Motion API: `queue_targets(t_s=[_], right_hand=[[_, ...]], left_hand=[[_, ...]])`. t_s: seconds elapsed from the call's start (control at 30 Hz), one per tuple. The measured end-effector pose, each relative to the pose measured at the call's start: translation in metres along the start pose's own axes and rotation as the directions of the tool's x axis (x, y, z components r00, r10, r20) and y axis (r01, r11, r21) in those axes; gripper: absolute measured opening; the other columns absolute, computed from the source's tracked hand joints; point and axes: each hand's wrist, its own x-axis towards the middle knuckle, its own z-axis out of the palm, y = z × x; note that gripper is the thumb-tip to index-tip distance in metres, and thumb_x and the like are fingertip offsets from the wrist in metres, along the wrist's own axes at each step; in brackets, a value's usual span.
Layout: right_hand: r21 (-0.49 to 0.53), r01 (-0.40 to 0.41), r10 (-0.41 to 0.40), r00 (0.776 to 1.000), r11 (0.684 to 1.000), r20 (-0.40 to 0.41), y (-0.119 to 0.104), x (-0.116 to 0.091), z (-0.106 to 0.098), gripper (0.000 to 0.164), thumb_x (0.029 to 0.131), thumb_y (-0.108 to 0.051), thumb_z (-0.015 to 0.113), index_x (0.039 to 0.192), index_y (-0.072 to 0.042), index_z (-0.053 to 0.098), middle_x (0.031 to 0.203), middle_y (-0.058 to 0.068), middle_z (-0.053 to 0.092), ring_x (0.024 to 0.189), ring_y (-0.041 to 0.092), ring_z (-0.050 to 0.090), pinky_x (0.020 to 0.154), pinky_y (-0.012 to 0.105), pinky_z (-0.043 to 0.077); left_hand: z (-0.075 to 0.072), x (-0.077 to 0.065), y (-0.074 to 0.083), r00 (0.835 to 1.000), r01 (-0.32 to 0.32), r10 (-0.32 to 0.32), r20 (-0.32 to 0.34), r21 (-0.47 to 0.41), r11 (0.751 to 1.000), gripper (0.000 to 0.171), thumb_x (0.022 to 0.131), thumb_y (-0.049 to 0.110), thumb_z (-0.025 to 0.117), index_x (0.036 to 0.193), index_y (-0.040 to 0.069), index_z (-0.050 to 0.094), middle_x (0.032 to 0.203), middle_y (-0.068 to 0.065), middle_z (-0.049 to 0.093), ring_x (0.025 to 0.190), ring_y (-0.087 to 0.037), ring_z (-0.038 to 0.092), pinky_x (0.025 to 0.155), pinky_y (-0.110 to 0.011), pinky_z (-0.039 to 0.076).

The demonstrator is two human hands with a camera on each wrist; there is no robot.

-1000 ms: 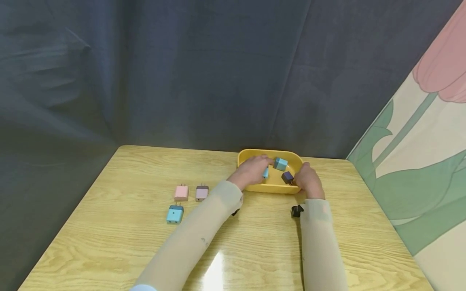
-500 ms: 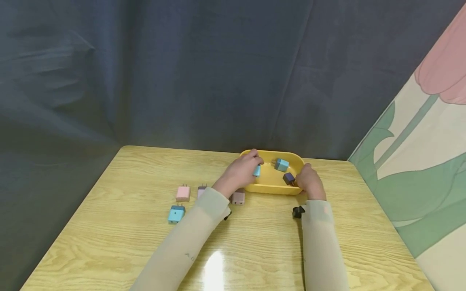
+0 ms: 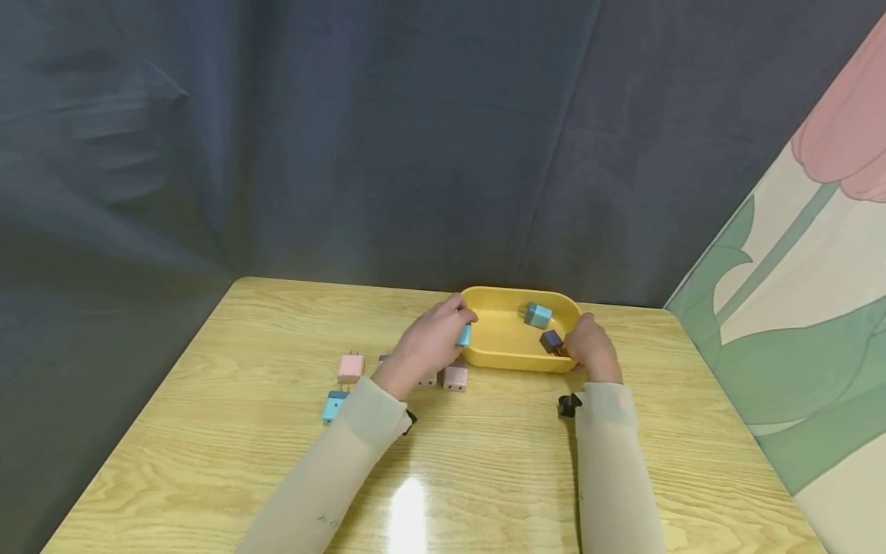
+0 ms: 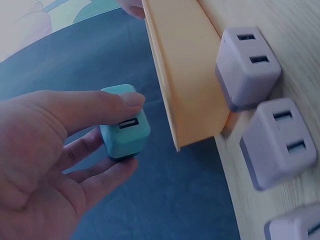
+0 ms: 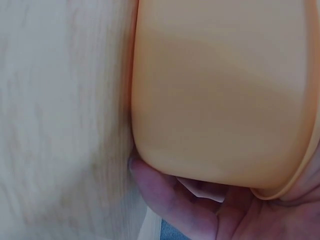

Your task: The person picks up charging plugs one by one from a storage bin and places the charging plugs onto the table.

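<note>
A dark blue curtain (image 3: 415, 138) hangs behind a wood-grain table (image 3: 498, 462), and a flower-patterned cloth (image 3: 817, 346) runs along the right. The left hand (image 3: 425, 338) pinches a turquoise charger (image 4: 126, 140), thumb laid across its ported face and other fingers bent against the opposite side; the charger is held up just beside the left end of a yellow tray (image 3: 519, 360), apart from it. The fingers of the right hand (image 3: 591, 346) are curled around the tray's right end, gripping it. Inside the tray lie a blue charger (image 3: 538, 315), prongs pointing left, and, near the right hand, a dark purple charger (image 3: 551, 342). On the table near the tray's left end stands a row of lilac chargers (image 4: 280, 145), ports toward the person; the one farthest from the tray is cut off in the left wrist view. Farther left sit a pink charger (image 3: 351, 368) and, nearer the person, a two-tone blue charger (image 3: 334, 408), partly covered by the left sleeve (image 3: 314, 477).
</note>
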Motion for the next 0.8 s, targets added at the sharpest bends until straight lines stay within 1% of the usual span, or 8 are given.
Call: queue_targets(t_s=[0.17, 0.3, 0.43, 0.6, 0.63, 0.73, 0.8], right_hand=[[0.013, -0.004, 0.004, 1.000, 1.000, -0.008, 0.001, -0.001, 0.000, 0.053, 0.107, -0.007, 0.041, 0.151, 0.018, 0.026, 0.120, 0.035, 0.058, 0.089, 0.033, 0.065, 0.061, 0.029, 0.056], [0.019, -0.013, 0.013, 1.000, 1.000, -0.005, 0.000, -0.001, 0.002, 0.054, 0.108, -0.008, 0.041, 0.153, 0.017, 0.025, 0.123, 0.035, 0.057, 0.090, 0.033, 0.065, 0.062, 0.029, 0.056], [0.015, -0.023, 0.023, 1.000, 1.000, -0.005, -0.002, 0.000, 0.003, 0.056, 0.108, -0.008, 0.041, 0.155, 0.016, 0.023, 0.125, 0.034, 0.057, 0.092, 0.033, 0.065, 0.062, 0.029, 0.056], [0.019, -0.014, 0.014, 1.000, 1.000, -0.003, -0.003, 0.001, 0.002, 0.056, 0.108, -0.009, 0.041, 0.156, 0.016, 0.023, 0.126, 0.035, 0.057, 0.093, 0.035, 0.064, 0.064, 0.030, 0.057], [0.018, -0.009, 0.009, 1.000, 1.000, -0.005, -0.003, 0.001, 0.002, 0.056, 0.108, -0.009, 0.040, 0.155, 0.016, 0.023, 0.126, 0.035, 0.057, 0.093, 0.035, 0.064, 0.064, 0.031, 0.057], [0.003, 0.013, -0.013, 1.000, 1.000, -0.023, -0.001, 0.000, 0.002, 0.053, 0.107, -0.007, 0.040, 0.152, 0.018, 0.026, 0.123, 0.035, 0.057, 0.092, 0.035, 0.062, 0.069, 0.034, 0.055], [-0.008, 0.019, -0.019, 0.999, 1.000, -0.031, 0.001, -0.001, 0.002, 0.053, 0.106, -0.007, 0.040, 0.150, 0.018, 0.027, 0.120, 0.034, 0.058, 0.092, 0.035, 0.061, 0.072, 0.036, 0.052]], left_hand=[[-0.008, -0.019, -0.007, 1.000, 0.013, -0.013, 0.004, -0.029, 0.999, 0.049, 0.095, 0.007, 0.083, 0.142, 0.008, 0.070, 0.140, -0.008, 0.061, 0.116, -0.023, 0.068, 0.102, -0.035, 0.061], [-0.018, -0.039, -0.019, 0.998, 0.063, -0.063, 0.017, -0.029, 0.998, 0.052, 0.094, 0.005, 0.084, 0.143, 0.008, 0.069, 0.142, -0.010, 0.062, 0.117, -0.025, 0.070, 0.101, -0.038, 0.062], [-0.026, -0.062, -0.033, 0.994, 0.107, -0.106, 0.028, -0.011, 0.994, 0.054, 0.092, 0.004, 0.086, 0.143, 0.004, 0.067, 0.140, -0.013, 0.063, 0.115, -0.028, 0.072, 0.099, -0.040, 0.064], [-0.033, -0.090, -0.046, 0.981, 0.182, -0.179, 0.074, -0.023, 0.983, 0.055, 0.091, 0.010, 0.089, 0.140, 0.002, 0.067, 0.137, -0.014, 0.063, 0.111, -0.029, 0.073, 0.096, -0.041, 0.064], [-0.034, -0.093, -0.048, 0.979, 0.190, -0.187, 0.082, -0.024, 0.982, 0.054, 0.090, 0.010, 0.089, 0.139, 0.002, 0.067, 0.136, -0.013, 0.063, 0.110, -0.029, 0.073, 0.096, -0.041, 0.065], [-0.037, -0.100, -0.050, 0.978, 0.181, -0.179, 0.104, -0.012, 0.983, 0.049, 0.090, 0.007, 0.089, 0.135, 0.002, 0.070, 0.129, -0.013, 0.065, 0.105, -0.027, 0.073, 0.093, -0.039, 0.066], [-0.038, -0.102, -0.050, 0.976, 0.172, -0.169, 0.138, -0.013, 0.985, 0.046, 0.089, 0.003, 0.088, 0.132, 0.001, 0.071, 0.126, -0.013, 0.066, 0.102, -0.026, 0.073, 0.091, -0.038, 0.066]])
